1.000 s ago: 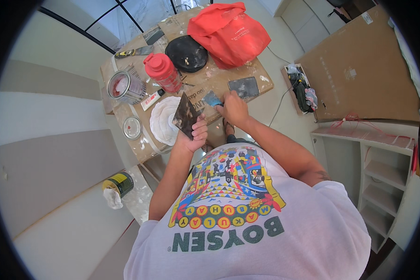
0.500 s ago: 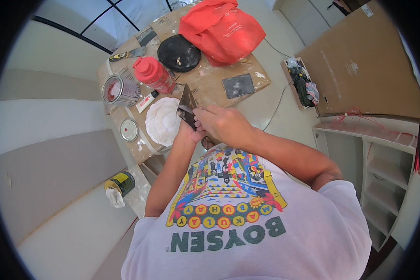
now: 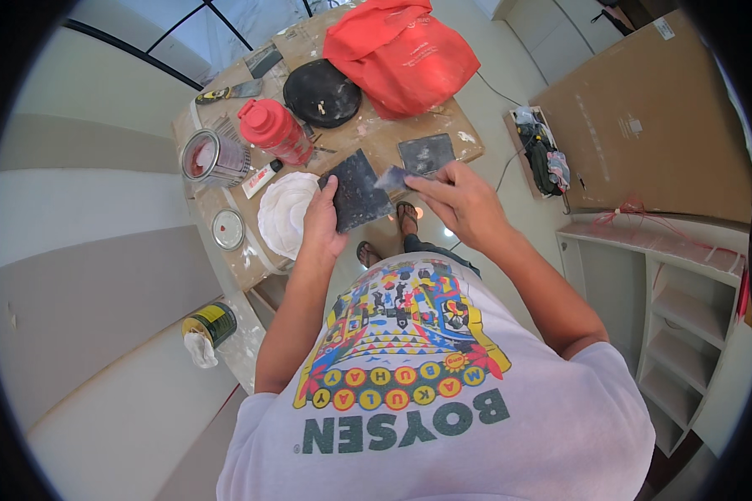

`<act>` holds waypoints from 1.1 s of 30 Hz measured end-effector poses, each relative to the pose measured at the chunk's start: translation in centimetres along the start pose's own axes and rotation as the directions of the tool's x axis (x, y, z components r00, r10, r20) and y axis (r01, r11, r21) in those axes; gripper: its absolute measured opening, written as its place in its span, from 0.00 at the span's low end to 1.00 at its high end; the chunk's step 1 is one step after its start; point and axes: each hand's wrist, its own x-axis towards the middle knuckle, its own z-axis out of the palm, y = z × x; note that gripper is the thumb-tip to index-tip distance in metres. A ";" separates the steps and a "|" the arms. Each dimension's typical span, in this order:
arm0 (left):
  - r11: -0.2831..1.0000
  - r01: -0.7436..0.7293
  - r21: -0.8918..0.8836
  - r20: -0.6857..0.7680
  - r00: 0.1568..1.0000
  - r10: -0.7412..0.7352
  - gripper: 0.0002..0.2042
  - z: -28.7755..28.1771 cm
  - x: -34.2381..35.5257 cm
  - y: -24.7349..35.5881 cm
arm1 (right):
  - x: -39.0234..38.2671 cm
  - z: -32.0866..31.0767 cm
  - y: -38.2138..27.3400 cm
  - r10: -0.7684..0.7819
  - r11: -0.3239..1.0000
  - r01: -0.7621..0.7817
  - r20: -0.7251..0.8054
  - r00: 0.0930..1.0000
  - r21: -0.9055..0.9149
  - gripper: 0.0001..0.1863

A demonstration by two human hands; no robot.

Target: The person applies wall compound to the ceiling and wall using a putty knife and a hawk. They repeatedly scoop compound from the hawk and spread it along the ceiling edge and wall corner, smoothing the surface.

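My left hand [image 3: 323,224] grips a dark, speckled square plate [image 3: 355,196] by its left edge, with the thumb on top and the flat face turned up. Between the fingers of my right hand [image 3: 470,205] is a small grey-blue spreader blade [image 3: 393,178], its far end by the plate's right edge; whether they touch I cannot tell. Beyond my right hand, a second dark square plate [image 3: 426,154] lies on the covered table's front edge. A round white cloth pad [image 3: 286,219] sits just left of my left hand.
On the cardboard-covered table [image 3: 376,144] stand a red bottle [image 3: 274,132], an open can [image 3: 217,160], a white tube [image 3: 262,179], a can lid [image 3: 228,230], a putty knife [image 3: 229,93], a black pouch [image 3: 322,93] and a red bag [image 3: 403,58]. White shelving [image 3: 685,317] is at right.
My hands have moved apart. The plate has turned from edge-on to face up in my left hand, and the spreader blade now shows in my right hand.
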 end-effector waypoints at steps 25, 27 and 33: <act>0.137 -0.609 0.781 0.360 0.619 0.698 0.14 3.7 -3.5 -0.2 | 1.1 8.0 0.3 0.200 -0.589 -0.517 0.732 0.651 0.621 0.14; 0.185 -0.632 0.753 0.332 0.607 0.722 0.14 3.4 -3.2 0.5 | 0.8 7.6 0.3 0.284 -0.516 -0.515 0.703 0.652 0.685 0.15; -0.191 -0.792 0.580 0.608 0.266 0.748 0.14 0.2 -5.8 0.0 | 0.3 5.2 5.0 0.591 -0.454 -0.324 0.552 0.588 0.830 0.16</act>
